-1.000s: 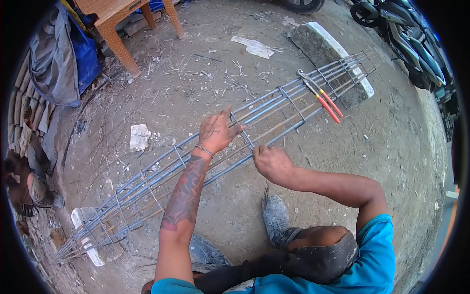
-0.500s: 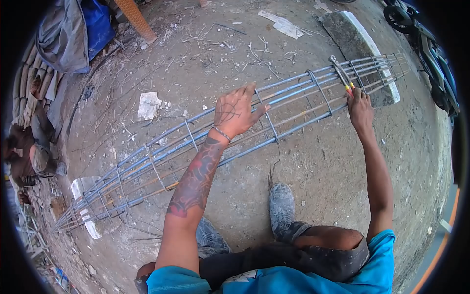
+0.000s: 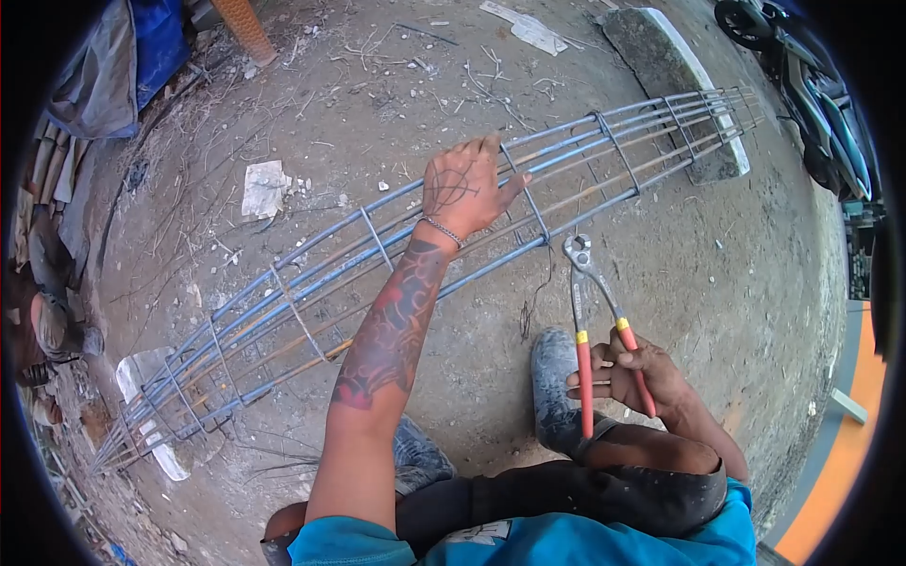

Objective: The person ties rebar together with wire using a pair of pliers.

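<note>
A long rebar cage (image 3: 377, 239) of thin bars and square stirrups lies slantwise across the ground, its two ends resting on blocks. My left hand (image 3: 464, 189) grips its far upper bar near the middle, fingertips partly hidden behind the bar and thumb stretched toward a stirrup. In front of my right knee, my right hand (image 3: 651, 373) holds pincers (image 3: 578, 307) with red and yellow handles. Their handles are spread, and the metal head points away from me, just short of the cage's near bar. Thin tie wire (image 3: 528, 316) hangs off that bar beside the head.
A concrete block (image 3: 661, 57) supports the cage's right end, a white-edged slab (image 3: 170, 460) the left. My boot (image 3: 557, 377) stands close to the near bar. A motorbike (image 3: 826, 104) is at the upper right, an orange post (image 3: 247, 30) and a tarp (image 3: 156, 47) at the upper left.
My right hand has drawn the pincers back from the cage's right part toward my knee, and their handles have spread. My left hand stays on the same bar. The view has shifted slightly.
</note>
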`<state>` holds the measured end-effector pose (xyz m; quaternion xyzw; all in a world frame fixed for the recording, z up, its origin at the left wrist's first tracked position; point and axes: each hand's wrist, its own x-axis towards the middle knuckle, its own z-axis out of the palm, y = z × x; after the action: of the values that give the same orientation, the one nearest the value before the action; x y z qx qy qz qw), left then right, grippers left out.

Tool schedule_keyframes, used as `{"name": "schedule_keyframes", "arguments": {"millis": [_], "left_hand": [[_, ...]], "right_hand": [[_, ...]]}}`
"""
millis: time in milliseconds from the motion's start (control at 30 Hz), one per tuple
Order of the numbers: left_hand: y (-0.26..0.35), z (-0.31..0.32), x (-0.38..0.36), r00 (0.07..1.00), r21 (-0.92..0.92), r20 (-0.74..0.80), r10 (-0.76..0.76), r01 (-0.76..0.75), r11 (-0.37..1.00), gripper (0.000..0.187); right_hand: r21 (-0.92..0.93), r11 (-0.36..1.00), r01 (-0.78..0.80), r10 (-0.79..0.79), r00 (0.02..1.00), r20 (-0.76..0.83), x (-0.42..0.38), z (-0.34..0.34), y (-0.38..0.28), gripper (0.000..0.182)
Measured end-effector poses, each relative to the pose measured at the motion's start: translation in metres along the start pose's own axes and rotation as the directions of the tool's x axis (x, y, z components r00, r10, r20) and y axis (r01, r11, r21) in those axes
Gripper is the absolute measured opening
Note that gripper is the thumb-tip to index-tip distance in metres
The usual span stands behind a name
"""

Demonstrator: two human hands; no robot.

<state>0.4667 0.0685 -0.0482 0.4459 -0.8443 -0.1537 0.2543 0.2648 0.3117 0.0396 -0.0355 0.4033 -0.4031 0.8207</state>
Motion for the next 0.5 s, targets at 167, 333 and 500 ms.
{"name": "schedule_keyframes", "arguments": {"millis": [167, 333, 500], "left_hand": [[-0.001, -0.002, 0.002, 1.0, 0.018, 0.023, -0.013, 0.013, 1.0, 0.064], [0.001, -0.007, 0.002, 0.997, 0.015, 0.06, -0.054, 0.054, 0.998, 0.065], [0.001, -0.002, 0.002, 1.0, 0.028, 0.024, -0.014, 0.013, 1.0, 0.065]], "right_hand": [[-0.049, 0.997, -0.052, 0.051, 0.999, -0.016, 0.015, 0.0, 0.008, 0.015], [-0.048, 0.994, -0.102, 0.103, 0.994, 0.027, 0.017, -0.008, 0.009, 0.012], [0.065, 0.99, -0.123, 0.114, 0.985, 0.131, 0.019, -0.018, 0.015, 0.015]]}}
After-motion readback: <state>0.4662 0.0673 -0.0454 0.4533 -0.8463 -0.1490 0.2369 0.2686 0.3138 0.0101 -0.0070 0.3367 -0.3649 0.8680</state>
